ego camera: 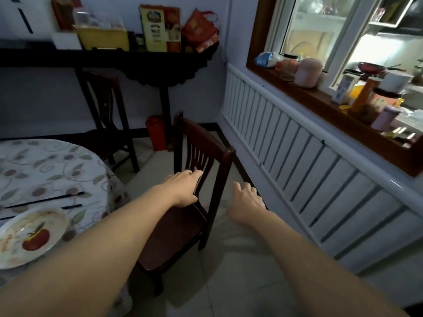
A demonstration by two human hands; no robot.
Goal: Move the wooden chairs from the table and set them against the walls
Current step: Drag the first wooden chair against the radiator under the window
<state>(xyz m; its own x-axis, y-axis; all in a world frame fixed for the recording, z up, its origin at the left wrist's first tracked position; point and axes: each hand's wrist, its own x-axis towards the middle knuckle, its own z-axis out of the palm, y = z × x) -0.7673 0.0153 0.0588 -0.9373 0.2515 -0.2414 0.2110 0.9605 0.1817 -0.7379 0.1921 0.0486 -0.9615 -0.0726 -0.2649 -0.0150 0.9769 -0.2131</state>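
Note:
A dark wooden chair [207, 145] stands on the tiled floor between the round table [45, 165] and the right wall, its back turned toward the wall. My left hand [183, 188] reaches over the seat and closes around the slats of the backrest. My right hand [246, 202] hovers just behind the backrest's right post with fingers spread, holding nothing. A second dark wooden chair [103, 97] stands farther back against the far wall, beside the dark console table [114, 58].
The table has a floral cloth, a used plate [29, 234] and black chopsticks [45, 200]. A white slatted radiator cover [320, 170] lines the right wall under a cluttered window sill [332, 106]. A red bin [156, 132] sits in the far corner.

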